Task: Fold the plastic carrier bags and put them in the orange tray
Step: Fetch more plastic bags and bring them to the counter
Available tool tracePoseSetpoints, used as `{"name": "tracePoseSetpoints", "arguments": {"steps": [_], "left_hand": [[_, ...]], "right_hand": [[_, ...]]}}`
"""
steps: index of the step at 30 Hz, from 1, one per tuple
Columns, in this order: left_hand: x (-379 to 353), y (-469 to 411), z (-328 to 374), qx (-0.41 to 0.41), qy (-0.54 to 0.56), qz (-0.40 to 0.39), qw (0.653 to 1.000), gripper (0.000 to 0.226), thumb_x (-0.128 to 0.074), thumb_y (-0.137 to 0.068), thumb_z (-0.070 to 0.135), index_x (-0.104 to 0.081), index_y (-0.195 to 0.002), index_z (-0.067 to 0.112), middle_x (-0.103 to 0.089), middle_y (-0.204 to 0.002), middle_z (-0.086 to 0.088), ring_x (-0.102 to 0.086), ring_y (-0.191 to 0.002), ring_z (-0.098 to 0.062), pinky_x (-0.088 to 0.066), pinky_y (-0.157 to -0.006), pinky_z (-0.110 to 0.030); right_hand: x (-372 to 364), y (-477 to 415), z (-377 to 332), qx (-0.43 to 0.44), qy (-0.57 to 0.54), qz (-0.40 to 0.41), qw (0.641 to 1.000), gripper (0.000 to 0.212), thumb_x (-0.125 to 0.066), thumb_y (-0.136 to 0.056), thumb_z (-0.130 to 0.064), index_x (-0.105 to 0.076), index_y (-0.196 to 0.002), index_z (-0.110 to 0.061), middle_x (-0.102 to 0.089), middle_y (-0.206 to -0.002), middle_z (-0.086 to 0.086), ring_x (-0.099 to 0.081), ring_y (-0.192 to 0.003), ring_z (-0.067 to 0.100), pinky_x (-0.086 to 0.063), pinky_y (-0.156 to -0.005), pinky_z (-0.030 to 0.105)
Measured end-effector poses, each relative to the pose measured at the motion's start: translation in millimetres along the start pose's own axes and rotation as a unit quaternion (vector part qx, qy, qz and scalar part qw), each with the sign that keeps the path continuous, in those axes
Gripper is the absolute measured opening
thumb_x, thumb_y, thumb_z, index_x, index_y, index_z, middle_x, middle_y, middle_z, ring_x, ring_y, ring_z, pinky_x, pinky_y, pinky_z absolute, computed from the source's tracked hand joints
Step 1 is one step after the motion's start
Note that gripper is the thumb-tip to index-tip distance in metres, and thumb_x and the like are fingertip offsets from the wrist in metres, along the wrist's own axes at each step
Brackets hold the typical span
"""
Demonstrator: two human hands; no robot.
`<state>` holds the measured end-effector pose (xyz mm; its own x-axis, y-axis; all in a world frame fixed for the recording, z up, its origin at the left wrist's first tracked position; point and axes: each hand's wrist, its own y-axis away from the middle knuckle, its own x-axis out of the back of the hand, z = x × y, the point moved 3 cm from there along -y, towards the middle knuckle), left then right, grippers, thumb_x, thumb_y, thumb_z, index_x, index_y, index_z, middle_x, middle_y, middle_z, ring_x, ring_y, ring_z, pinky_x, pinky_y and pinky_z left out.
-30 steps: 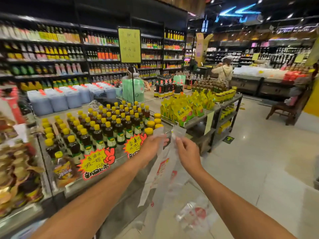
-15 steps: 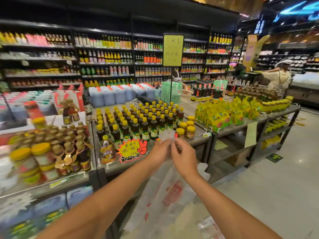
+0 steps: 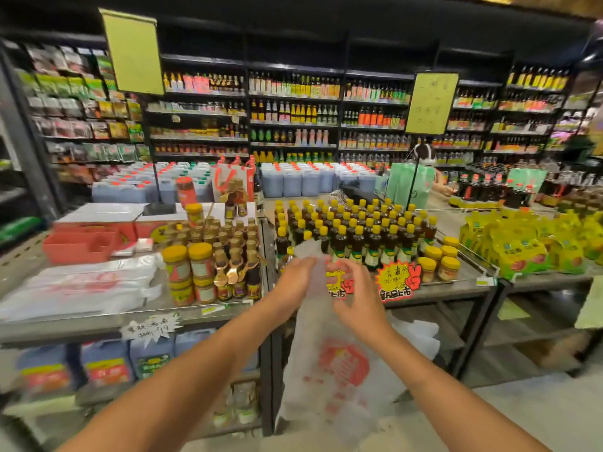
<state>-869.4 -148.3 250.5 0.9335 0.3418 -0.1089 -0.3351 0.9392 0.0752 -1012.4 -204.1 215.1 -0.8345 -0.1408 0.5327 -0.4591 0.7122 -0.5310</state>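
- I am gripping the top of the plastic carrier bag (image 3: 329, 370) with my left hand (image 3: 295, 278), fingers curled round it. My right hand (image 3: 355, 293) is pinching the same top just beside it.
- The bag is hanging between my forearms, in front of the near edge of the right table (image 3: 456, 290).
- Open room is lying to the near right, over the floor (image 3: 538, 406).
- Ahead, yellow-capped bottles (image 3: 352, 233) are crowding the right table almost to its near edge.
- The orange tray (image 3: 81, 244) is sitting far left on the left table (image 3: 98, 324), well apart from my hands. A stack of flat bags (image 3: 78, 285) is lying just nearer than it.
- Jars (image 3: 192, 265) are standing between that stack and my left hand.
- The bag's red print is smearing with blur, and its lower end is fading out. I cannot tell what the tray is holding.
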Motion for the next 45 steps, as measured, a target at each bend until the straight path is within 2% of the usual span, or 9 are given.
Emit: {"name": "tracePoseSetpoints", "arguments": {"steps": [4,8,13,19,22,30,37,42,45], "left_hand": [[69,15,18,-0.011,0.011,0.051,0.999,0.042,-0.036,-0.109,0.017,-0.077,-0.1,0.015,-0.077,-0.093,-0.008,-0.073,-0.08,-0.018,-0.06,-0.073,-0.034],[145,27,34,-0.023,0.019,0.103,0.994,0.042,-0.039,-0.107,0.021,-0.081,-0.101,0.018,-0.074,-0.113,-0.012,-0.069,-0.092,-0.021,-0.054,-0.088,-0.04],[241,50,55,-0.056,0.0,0.183,0.981,0.013,-0.048,-0.106,0.016,-0.059,-0.111,0.014,-0.065,-0.104,-0.009,-0.064,-0.093,-0.023,-0.057,-0.085,-0.046],[343,82,72,-0.109,-0.093,0.216,0.966,0.018,-0.051,-0.102,0.012,-0.069,-0.099,0.015,-0.067,-0.088,-0.01,-0.066,-0.081,-0.025,-0.061,-0.072,-0.047],[381,88,73,-0.114,-0.082,0.225,0.964,0.022,-0.053,-0.102,0.011,-0.069,-0.117,0.011,-0.071,-0.095,-0.007,-0.068,-0.084,-0.019,-0.058,-0.063,-0.029],[452,92,55,-0.093,0.039,0.283,0.954,0.03,-0.058,-0.104,0.019,-0.057,-0.134,0.016,-0.068,-0.124,-0.013,-0.071,-0.099,-0.025,-0.059,-0.06,-0.026],[500,99,28,0.094,0.031,0.152,0.983,0.092,-0.038,-0.083,0.09,-0.051,-0.144,0.023,-0.067,-0.134,-0.007,-0.064,-0.121,-0.028,-0.053,-0.097,-0.046],[517,98,11,0.13,-0.069,0.188,0.971,0.055,-0.016,-0.099,0.072,-0.03,-0.146,0.047,-0.041,-0.146,0.016,-0.063,-0.11,0.009,-0.049,-0.098,-0.018],[552,81,-4,0.155,-0.093,0.193,0.964,0.102,-0.024,-0.068,0.103,-0.01,-0.157,0.054,-0.007,-0.171,0.011,-0.019,-0.154,-0.013,-0.014,-0.125,-0.056]], "right_hand": [[-37,-14,-14,0.002,0.14,-0.137,0.981,0.065,-0.056,-0.079,-0.055,-0.053,-0.138,-0.028,-0.062,-0.129,-0.007,-0.058,-0.117,0.011,-0.048,-0.098,0.038],[-82,-32,-47,0.023,0.194,-0.216,0.957,0.049,-0.038,-0.091,-0.064,-0.066,-0.094,-0.024,-0.068,-0.083,-0.002,-0.064,-0.081,0.02,-0.047,-0.067,0.038],[-140,-47,-109,0.086,0.147,-0.252,0.952,0.035,-0.038,-0.106,-0.05,-0.059,-0.09,-0.027,-0.064,-0.079,-0.005,-0.061,-0.074,0.013,-0.048,-0.069,0.04],[-209,-60,-178,0.092,0.069,-0.326,0.938,0.029,-0.051,-0.106,-0.038,-0.065,-0.127,-0.024,-0.066,-0.122,-0.013,-0.06,-0.109,0.002,-0.049,-0.092,0.026],[-240,-67,-204,0.085,0.043,-0.365,0.926,0.035,-0.054,-0.105,-0.034,-0.06,-0.138,-0.023,-0.058,-0.13,-0.014,-0.052,-0.119,0.0,-0.044,-0.098,0.022],[-306,-98,-243,0.049,-0.068,-0.447,0.891,0.02,-0.056,-0.105,-0.028,-0.067,-0.121,-0.028,-0.065,-0.125,-0.015,-0.063,-0.104,-0.004,-0.051,-0.084,0.016],[-363,-147,-253,0.007,-0.142,-0.471,0.871,0.024,-0.056,-0.104,-0.016,-0.063,-0.126,-0.015,-0.066,-0.114,-0.009,-0.061,-0.103,0.005,-0.051,-0.083,0.01],[-419,-213,-243,0.01,-0.179,-0.448,0.876,0.015,-0.061,-0.101,-0.019,-0.071,-0.111,-0.025,-0.069,-0.116,-0.007,-0.065,-0.105,0.008,-0.049,-0.096,0.022],[-447,-252,-236,0.003,-0.209,-0.423,0.882,0.012,-0.064,-0.099,-0.017,-0.075,-0.099,-0.024,-0.073,-0.094,-0.003,-0.066,-0.087,0.012,-0.051,-0.084,0.029]]}}
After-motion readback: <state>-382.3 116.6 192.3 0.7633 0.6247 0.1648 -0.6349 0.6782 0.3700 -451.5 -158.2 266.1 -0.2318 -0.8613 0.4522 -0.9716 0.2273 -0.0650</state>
